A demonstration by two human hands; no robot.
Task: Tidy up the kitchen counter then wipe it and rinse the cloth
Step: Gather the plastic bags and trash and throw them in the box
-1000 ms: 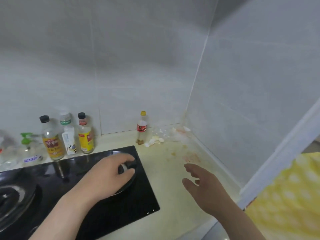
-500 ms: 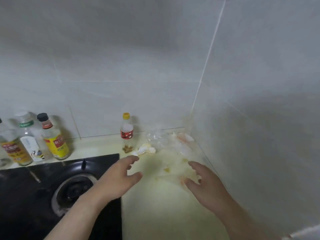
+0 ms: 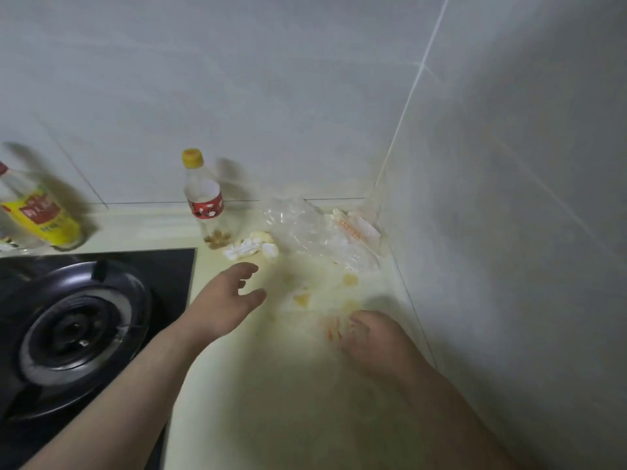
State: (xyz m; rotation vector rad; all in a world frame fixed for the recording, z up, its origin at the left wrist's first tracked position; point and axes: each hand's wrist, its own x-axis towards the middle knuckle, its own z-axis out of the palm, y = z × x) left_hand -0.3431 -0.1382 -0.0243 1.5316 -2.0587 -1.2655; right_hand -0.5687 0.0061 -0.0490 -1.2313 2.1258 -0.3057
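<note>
1. Two grey tiled walls, a back wall [image 3: 237, 96] and a side wall [image 3: 509, 164], are seen meeting in a corner at upper right.
2. One pale yellow counter [image 3: 271, 401] is shown running from the near edge of the view to that corner, bounded by the side wall on the right. Its widest bare stretch lies in the foreground, between the two forearms.
3. One black hob [image 3: 176, 266] is set into the counter at left, with a single burner [image 3: 73, 334] in view. Its right edge borders the bare strip.
4. Two hands are counted. The left hand [image 3: 224, 307] is held over the counter just beside the hob's corner, fingers spread and relaxed, with nothing in it. The right hand [image 3: 376, 340] is lowered near the side wall, fingers bent down to the surface. Blur hides whether anything is pinched.
5. Two bottles are seen along the back wall: a yellow-capped bottle [image 3: 203, 201] with a red label, and a yellow-labelled bottle [image 3: 37, 215] cut off at the left edge.
6. One crumpled clear plastic bag [image 3: 315, 232] is lodged in the corner.
7. One clump of white scraps [image 3: 251, 249] lies between bottle and bag.
8. Two yellow bits [image 3: 302, 299] are seen plainly between the hands, with a third fainter. Orange bits [image 3: 330, 329] lie at the right fingertips.
</note>
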